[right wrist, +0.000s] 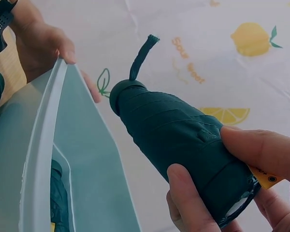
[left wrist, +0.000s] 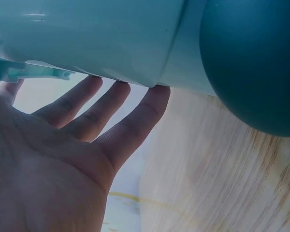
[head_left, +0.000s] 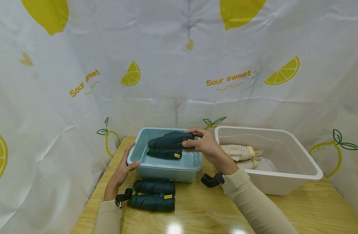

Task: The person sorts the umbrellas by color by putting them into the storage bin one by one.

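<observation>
My right hand (head_left: 206,146) holds a folded dark green umbrella (right wrist: 169,130) by one end, above the light blue bin (head_left: 170,174). A cord loop sticks out of its far end in the right wrist view, and a yellow tag (right wrist: 266,179) hangs near my fingers. Inside the bin lies another folded dark green umbrella (head_left: 164,154). My left hand (head_left: 122,169) grips the bin's left front corner, thumb over the rim and fingers along the outer wall. On the table before the bin lie two more dark green umbrellas, one (head_left: 154,187) behind the other (head_left: 152,202).
A larger white bin (head_left: 269,182) stands at the right with folded beige umbrellas (head_left: 237,152) at its left end. Both bins stand on a wooden table (head_left: 202,208). A lemon-print curtain (head_left: 173,74) hangs behind and at the sides.
</observation>
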Available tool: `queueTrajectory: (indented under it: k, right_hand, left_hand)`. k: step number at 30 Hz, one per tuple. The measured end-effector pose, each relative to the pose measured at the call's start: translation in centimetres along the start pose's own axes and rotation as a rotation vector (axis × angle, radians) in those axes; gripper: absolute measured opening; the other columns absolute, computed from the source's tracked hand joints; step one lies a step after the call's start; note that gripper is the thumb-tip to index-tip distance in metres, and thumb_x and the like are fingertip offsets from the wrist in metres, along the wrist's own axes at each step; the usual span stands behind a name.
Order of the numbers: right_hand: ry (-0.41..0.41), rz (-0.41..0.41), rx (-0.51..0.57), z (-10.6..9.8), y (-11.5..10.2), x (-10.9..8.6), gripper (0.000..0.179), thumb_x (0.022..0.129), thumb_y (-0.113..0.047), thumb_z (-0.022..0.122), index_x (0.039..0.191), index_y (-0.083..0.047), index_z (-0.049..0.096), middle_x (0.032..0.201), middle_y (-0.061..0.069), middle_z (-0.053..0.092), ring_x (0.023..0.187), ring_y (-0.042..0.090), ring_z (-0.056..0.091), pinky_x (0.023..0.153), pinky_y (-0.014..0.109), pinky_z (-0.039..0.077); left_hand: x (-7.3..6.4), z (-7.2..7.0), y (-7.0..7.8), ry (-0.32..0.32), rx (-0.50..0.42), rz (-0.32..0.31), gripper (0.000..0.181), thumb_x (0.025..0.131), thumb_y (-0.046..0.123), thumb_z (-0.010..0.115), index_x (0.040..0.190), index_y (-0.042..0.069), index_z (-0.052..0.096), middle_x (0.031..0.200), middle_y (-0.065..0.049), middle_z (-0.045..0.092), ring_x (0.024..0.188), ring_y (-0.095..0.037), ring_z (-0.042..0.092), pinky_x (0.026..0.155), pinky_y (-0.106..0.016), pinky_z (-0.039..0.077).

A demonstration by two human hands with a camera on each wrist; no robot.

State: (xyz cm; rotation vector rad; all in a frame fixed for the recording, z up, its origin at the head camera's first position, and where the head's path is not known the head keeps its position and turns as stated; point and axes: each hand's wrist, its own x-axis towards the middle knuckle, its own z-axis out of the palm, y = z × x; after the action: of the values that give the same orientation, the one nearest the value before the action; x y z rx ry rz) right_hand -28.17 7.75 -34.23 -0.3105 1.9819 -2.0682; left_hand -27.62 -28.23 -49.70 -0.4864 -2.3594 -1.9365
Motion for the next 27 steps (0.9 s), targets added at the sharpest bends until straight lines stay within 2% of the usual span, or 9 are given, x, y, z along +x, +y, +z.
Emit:
queueTrajectory:
  k: [6,13,20,27]
  right_hand:
    - [0.001,0.027,0.003,0.6,0.0,0.8,0.050,0.089,0.008,0.071,0.137,-0.001,0.059,0.148,0.018,0.039,0.093,0.022,0.068,0.090,0.047,0.059]
    - [-0.014,0.025,-0.004,1.3,0.3,1.8,0.049,0.090,0.007,0.071,0.137,-0.001,0.059,0.135,0.018,0.047,0.090,0.022,0.068,0.088,0.046,0.059]
    - [-0.022,0.054,0.008,1.9,0.8,3.0,0.048,0.089,0.008,0.071,0.135,-0.001,0.061,0.147,0.019,0.041,0.092,0.021,0.069,0.087,0.046,0.060]
    - [-0.048,0.076,-0.036,2.5,1.2,4.2,0.048,0.090,0.007,0.071,0.135,-0.002,0.061,0.146,0.020,0.044,0.093,0.021,0.069,0.089,0.048,0.059]
  left_hand:
    - [0.0,0.0,0.0,0.005,0.003,-0.007,0.082,0.098,0.019,0.059,0.165,0.028,0.012,0.160,-0.023,0.022,0.130,-0.050,0.041,0.093,-0.050,0.049]
    - [0.0,0.0,0.1,0.001,0.004,-0.004,0.082,0.098,0.020,0.059,0.165,0.029,0.012,0.160,-0.022,0.021,0.132,-0.050,0.040,0.094,-0.050,0.049]
    - [0.0,0.0,0.1,0.000,0.007,-0.005,0.082,0.098,0.020,0.059,0.165,0.029,0.013,0.163,-0.021,0.018,0.133,-0.050,0.038,0.095,-0.051,0.049]
    - [0.1,0.0,0.1,0.002,0.017,-0.008,0.081,0.098,0.021,0.059,0.164,0.031,0.013,0.164,-0.020,0.017,0.134,-0.049,0.037,0.095,-0.053,0.048]
